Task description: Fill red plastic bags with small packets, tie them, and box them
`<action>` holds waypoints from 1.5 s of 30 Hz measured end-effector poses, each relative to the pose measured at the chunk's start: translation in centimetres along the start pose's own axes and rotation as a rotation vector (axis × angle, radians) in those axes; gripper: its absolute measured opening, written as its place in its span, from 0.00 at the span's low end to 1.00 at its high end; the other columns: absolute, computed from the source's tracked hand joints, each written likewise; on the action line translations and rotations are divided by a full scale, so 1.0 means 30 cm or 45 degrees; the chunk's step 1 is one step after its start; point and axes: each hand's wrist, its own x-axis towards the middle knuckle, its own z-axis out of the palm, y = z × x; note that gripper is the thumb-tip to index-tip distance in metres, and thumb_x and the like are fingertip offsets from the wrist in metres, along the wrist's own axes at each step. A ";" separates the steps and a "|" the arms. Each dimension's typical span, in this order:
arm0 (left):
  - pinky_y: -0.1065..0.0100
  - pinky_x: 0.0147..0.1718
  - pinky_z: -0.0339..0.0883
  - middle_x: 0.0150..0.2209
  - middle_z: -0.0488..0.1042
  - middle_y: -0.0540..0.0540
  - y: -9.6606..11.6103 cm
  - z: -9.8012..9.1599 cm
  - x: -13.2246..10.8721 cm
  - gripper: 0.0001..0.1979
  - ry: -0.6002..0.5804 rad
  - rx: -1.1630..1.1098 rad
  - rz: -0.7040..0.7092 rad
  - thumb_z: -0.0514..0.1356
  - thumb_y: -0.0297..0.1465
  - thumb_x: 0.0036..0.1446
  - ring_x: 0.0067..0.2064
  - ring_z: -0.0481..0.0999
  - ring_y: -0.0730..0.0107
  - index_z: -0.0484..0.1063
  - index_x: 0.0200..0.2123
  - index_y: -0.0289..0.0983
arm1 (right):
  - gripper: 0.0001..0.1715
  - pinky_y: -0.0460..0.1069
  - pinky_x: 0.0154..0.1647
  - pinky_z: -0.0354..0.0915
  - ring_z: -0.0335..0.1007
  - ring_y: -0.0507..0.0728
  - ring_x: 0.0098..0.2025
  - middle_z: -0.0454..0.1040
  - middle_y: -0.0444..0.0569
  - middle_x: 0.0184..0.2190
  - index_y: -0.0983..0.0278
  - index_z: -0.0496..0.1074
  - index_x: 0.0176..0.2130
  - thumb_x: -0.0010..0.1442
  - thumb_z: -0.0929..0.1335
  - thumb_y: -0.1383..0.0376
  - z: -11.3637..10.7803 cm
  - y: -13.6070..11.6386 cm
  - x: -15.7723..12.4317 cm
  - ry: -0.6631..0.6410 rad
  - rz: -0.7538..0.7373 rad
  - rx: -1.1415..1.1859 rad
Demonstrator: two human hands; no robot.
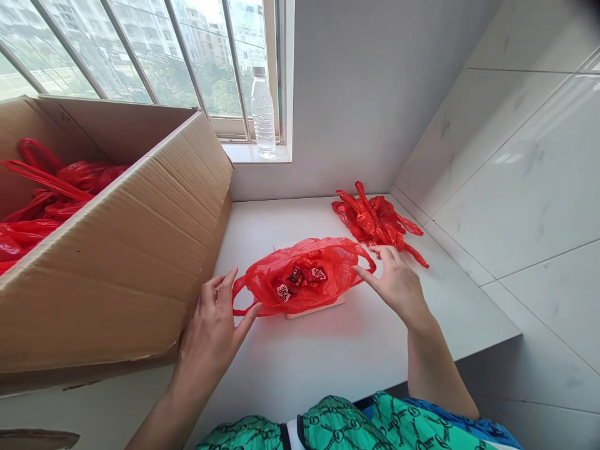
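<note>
A red plastic bag (pixel 262 275) with two loop handles lies spread on the white table, its mouth gaping upward. Inside it sit several small dark-red wrapped packets (pixel 319 274) with pale printed labels. My left hand (pixel 218 312) is at the bag's left handle, thumb and fingers apart, close to the cardboard box. At the right handle is my right hand (pixel 396 281), also with thumb and fingers apart around the loop; whether it touches the plastic is unclear. A flat pale object (pixel 316 311) shows partly from under the bag.
A large cardboard box (pixel 154 244) holding red plastic bags (pixel 70 187) stands at the left. Behind my right hand lies a crumpled red bag (pixel 375 219). A clear water bottle (pixel 263 119) stands on the windowsill. A tiled wall (pixel 529 187) borders the table (pixel 328 356) on the right.
</note>
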 end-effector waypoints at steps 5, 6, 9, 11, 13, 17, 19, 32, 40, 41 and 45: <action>0.67 0.25 0.66 0.30 0.75 0.48 0.015 -0.070 -0.008 0.14 -0.374 -0.201 -0.121 0.55 0.43 0.63 0.28 0.76 0.64 0.72 0.44 0.40 | 0.19 0.51 0.36 0.69 0.74 0.58 0.40 0.75 0.48 0.38 0.60 0.70 0.32 0.65 0.66 0.48 -0.098 0.017 0.017 -0.362 0.037 0.382; 0.68 0.24 0.67 0.30 0.75 0.50 0.037 -0.093 -0.003 0.14 -0.359 -0.332 -0.123 0.57 0.43 0.62 0.27 0.76 0.66 0.72 0.45 0.41 | 0.18 0.52 0.39 0.70 0.74 0.59 0.44 0.75 0.49 0.42 0.60 0.70 0.32 0.63 0.68 0.49 -0.117 0.012 0.035 -0.311 0.012 0.502; 0.69 0.30 0.75 0.34 0.76 0.51 0.122 -0.150 0.038 0.19 -0.113 -0.790 -0.062 0.63 0.41 0.59 0.32 0.78 0.69 0.69 0.51 0.43 | 0.15 0.55 0.49 0.71 0.70 0.61 0.54 0.70 0.50 0.53 0.59 0.70 0.34 0.59 0.72 0.52 -0.144 -0.034 0.113 0.016 -0.081 0.844; 0.69 0.37 0.78 0.38 0.76 0.50 0.176 -0.168 0.092 0.18 0.171 -0.921 0.026 0.66 0.36 0.58 0.38 0.79 0.70 0.70 0.51 0.42 | 0.12 0.57 0.54 0.69 0.67 0.61 0.58 0.68 0.50 0.56 0.58 0.69 0.35 0.60 0.72 0.54 -0.138 -0.088 0.170 0.186 -0.160 1.076; 0.69 0.41 0.78 0.41 0.76 0.49 0.213 -0.172 0.160 0.16 0.468 -0.857 0.167 0.66 0.32 0.58 0.41 0.78 0.71 0.71 0.49 0.42 | 0.10 0.58 0.56 0.68 0.67 0.60 0.59 0.68 0.49 0.56 0.58 0.69 0.36 0.63 0.70 0.55 -0.118 -0.152 0.217 0.209 -0.236 1.296; 0.70 0.42 0.77 0.42 0.76 0.50 0.248 -0.171 0.277 0.12 0.734 -0.566 0.458 0.62 0.26 0.62 0.41 0.77 0.74 0.73 0.48 0.41 | 0.15 0.56 0.50 0.71 0.72 0.59 0.52 0.73 0.48 0.49 0.55 0.66 0.47 0.64 0.69 0.54 -0.061 -0.271 0.254 -0.027 -0.313 1.521; 0.71 0.41 0.77 0.42 0.76 0.49 0.263 -0.176 0.302 0.12 0.664 -0.556 0.502 0.61 0.26 0.63 0.42 0.77 0.74 0.73 0.49 0.41 | 0.27 0.54 0.45 0.71 0.73 0.58 0.46 0.73 0.48 0.45 0.54 0.64 0.54 0.59 0.72 0.52 -0.026 -0.320 0.246 -0.217 -0.339 1.425; 0.57 0.52 0.69 0.58 0.67 0.39 0.242 0.038 0.229 0.42 -0.051 -1.191 0.213 0.69 0.37 0.54 0.55 0.72 0.57 0.50 0.66 0.46 | 0.21 0.52 0.48 0.67 0.70 0.56 0.43 0.71 0.49 0.41 0.61 0.77 0.42 0.69 0.62 0.50 0.113 -0.393 0.197 -0.415 -0.201 1.555; 0.70 0.35 0.63 0.34 0.74 0.48 0.188 0.092 0.271 0.16 -0.743 -1.876 -0.223 0.65 0.39 0.55 0.35 0.73 0.69 0.72 0.43 0.36 | 0.23 0.47 0.27 0.61 0.64 0.52 0.25 0.72 0.45 0.25 0.62 0.76 0.39 0.64 0.66 0.45 0.148 -0.317 0.204 -0.521 0.107 1.743; 0.71 0.33 0.61 0.32 0.73 0.49 0.185 0.097 0.281 0.13 -0.764 -1.909 -0.280 0.66 0.38 0.54 0.33 0.71 0.71 0.72 0.38 0.36 | 0.23 0.47 0.27 0.62 0.64 0.52 0.26 0.73 0.45 0.26 0.61 0.75 0.39 0.64 0.66 0.45 0.148 -0.315 0.207 -0.544 0.079 1.763; 0.73 0.29 0.58 0.27 0.70 0.51 0.183 0.120 0.307 0.10 -0.809 -1.933 -0.397 0.64 0.36 0.50 0.28 0.68 0.74 0.70 0.29 0.35 | 0.21 0.48 0.33 0.65 0.68 0.53 0.30 0.73 0.45 0.26 0.62 0.75 0.35 0.65 0.67 0.48 0.124 -0.301 0.223 -0.806 -0.160 1.614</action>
